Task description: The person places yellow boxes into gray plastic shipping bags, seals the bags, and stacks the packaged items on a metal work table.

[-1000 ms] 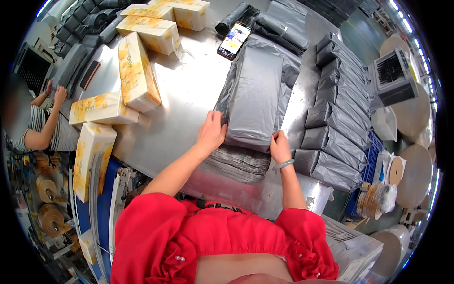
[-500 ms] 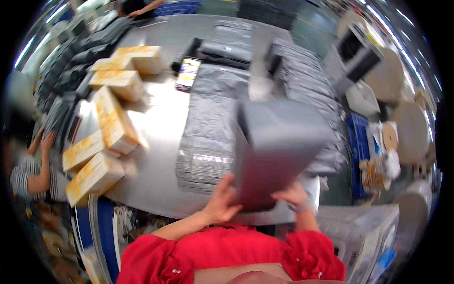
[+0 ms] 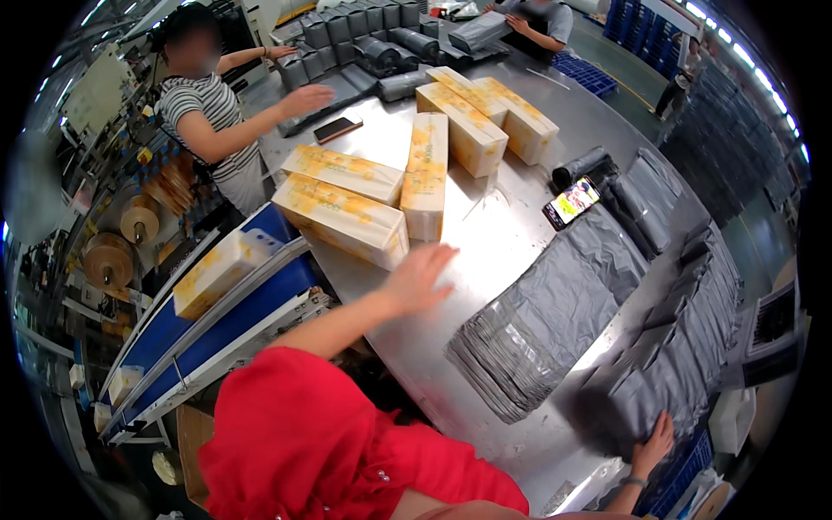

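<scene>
Yellow-and-white boxes (image 3: 347,217) lie in a loose cluster on the steel counter (image 3: 494,234), and the nearest one sits just beyond my left hand (image 3: 422,279). That hand hovers flat over bare metal, fingers spread apart and holding nothing, its fingertips close to the near corner of the box but not touching it. A strip of open counter runs from under my palm toward the middle, between the boxes on one side and the fanned stack of grey mailer bags (image 3: 555,325) on the other.

My right hand (image 3: 652,446) is low at the near right edge of the counter, fingers open and pressed onto a grey packed bag (image 3: 641,394) that stands in a row along that edge. The row (image 3: 706,286) follows the counter's rim away from me, leaving little free room there.

A phone (image 3: 571,202) with a lit screen rests beside a dark roll (image 3: 581,165) beyond the mailer stack. To my left, off the counter's edge, a blue conveyor (image 3: 199,321) carries another box (image 3: 217,270). Across the counter a person in a striped shirt (image 3: 208,113) reaches over a second phone (image 3: 338,128).
</scene>
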### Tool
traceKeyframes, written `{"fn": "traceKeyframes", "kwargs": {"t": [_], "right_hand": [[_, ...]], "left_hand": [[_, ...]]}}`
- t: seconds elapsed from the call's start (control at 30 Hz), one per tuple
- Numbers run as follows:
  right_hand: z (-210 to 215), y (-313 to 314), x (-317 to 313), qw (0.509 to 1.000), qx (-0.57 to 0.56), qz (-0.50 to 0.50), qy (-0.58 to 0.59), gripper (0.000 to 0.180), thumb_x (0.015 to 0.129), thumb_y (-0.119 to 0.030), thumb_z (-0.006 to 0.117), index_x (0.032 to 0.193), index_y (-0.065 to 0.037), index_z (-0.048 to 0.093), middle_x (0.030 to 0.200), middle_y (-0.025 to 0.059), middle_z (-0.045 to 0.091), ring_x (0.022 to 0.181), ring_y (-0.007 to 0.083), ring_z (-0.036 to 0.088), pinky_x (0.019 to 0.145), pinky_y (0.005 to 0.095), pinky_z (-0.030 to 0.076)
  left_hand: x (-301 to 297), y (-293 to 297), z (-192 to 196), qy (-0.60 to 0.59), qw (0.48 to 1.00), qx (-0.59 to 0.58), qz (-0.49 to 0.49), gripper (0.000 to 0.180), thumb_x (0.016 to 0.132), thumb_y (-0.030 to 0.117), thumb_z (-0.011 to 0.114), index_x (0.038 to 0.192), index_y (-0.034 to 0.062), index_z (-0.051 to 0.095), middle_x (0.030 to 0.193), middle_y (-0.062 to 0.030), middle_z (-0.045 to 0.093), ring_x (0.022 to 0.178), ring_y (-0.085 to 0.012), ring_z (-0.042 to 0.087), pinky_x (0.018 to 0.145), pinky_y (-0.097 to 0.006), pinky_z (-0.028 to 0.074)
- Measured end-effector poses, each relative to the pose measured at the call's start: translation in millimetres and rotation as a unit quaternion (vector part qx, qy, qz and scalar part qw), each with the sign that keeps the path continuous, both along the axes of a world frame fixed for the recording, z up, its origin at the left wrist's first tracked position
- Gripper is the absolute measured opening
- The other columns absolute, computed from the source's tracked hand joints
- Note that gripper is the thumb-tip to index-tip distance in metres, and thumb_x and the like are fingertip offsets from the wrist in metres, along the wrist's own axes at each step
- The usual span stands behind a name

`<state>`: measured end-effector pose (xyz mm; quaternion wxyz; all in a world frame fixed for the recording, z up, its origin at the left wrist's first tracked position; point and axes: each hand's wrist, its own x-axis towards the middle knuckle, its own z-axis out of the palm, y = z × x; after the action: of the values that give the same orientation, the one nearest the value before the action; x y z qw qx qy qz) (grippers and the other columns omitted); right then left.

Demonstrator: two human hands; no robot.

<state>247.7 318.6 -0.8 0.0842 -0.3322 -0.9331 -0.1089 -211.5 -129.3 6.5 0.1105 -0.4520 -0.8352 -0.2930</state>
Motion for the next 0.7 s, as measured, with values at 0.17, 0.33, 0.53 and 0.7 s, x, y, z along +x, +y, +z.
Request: {"fn": "traceKeyframes", "kwargs": {"t": [0.17, 0.33, 0.53, 0.7], "right_hand": [[-31, 34, -96, 0.988, 0.042, 0.022, 0.149, 0.074, 0.070, 0.001, 0.061, 0.138, 0.002, 0.030, 0.138, 0.0236, 0.036, 0.130, 0.0383, 0.032, 0.108, 0.0444, 0.025], [38, -138, -211, 0.946, -0.156, 0.188, 0.211, 0.067, 0.072, 0.000, 0.062, 0.133, 0.005, 0.035, 0.136, 0.0252, 0.037, 0.128, 0.0414, 0.034, 0.107, 0.0431, 0.027], [6, -214, -152, 0.901, -0.346, -0.002, 0.260, 0.059, 0.079, -0.008, 0.063, 0.133, -0.003, 0.039, 0.135, 0.0143, 0.044, 0.125, 0.0285, 0.043, 0.099, 0.0406, 0.037], [9, -232, -209, 0.784, -0.505, 0.052, 0.358, 0.045, 0.086, -0.005, 0.058, 0.129, -0.001, 0.045, 0.128, 0.0100, 0.049, 0.114, 0.0210, 0.052, 0.089, 0.0311, 0.045]], "left_hand": [[-132, 28, 51, -0.006, 0.955, -0.213, 0.207, 0.082, 0.076, 0.045, 0.064, 0.139, 0.0061, 0.030, 0.131, -0.0265, 0.039, 0.121, -0.0405, 0.040, 0.098, -0.044, 0.036], [-205, 61, 17, -0.115, 0.879, -0.268, 0.376, 0.092, 0.071, 0.054, 0.060, 0.143, 0.0097, 0.026, 0.130, -0.0288, 0.038, 0.109, -0.0361, 0.050, 0.089, -0.040, 0.041], [-94, 50, 19, -0.099, 0.930, -0.317, 0.158, 0.094, 0.067, 0.040, 0.065, 0.145, 0.0138, 0.020, 0.128, -0.0292, 0.037, 0.111, -0.0394, 0.047, 0.092, -0.046, 0.038], [-120, 61, 27, -0.174, 0.938, -0.248, 0.167, 0.096, 0.065, 0.038, 0.069, 0.145, 0.0158, 0.021, 0.111, -0.0244, 0.055, 0.097, -0.0340, 0.059, 0.086, -0.043, 0.046]]}}
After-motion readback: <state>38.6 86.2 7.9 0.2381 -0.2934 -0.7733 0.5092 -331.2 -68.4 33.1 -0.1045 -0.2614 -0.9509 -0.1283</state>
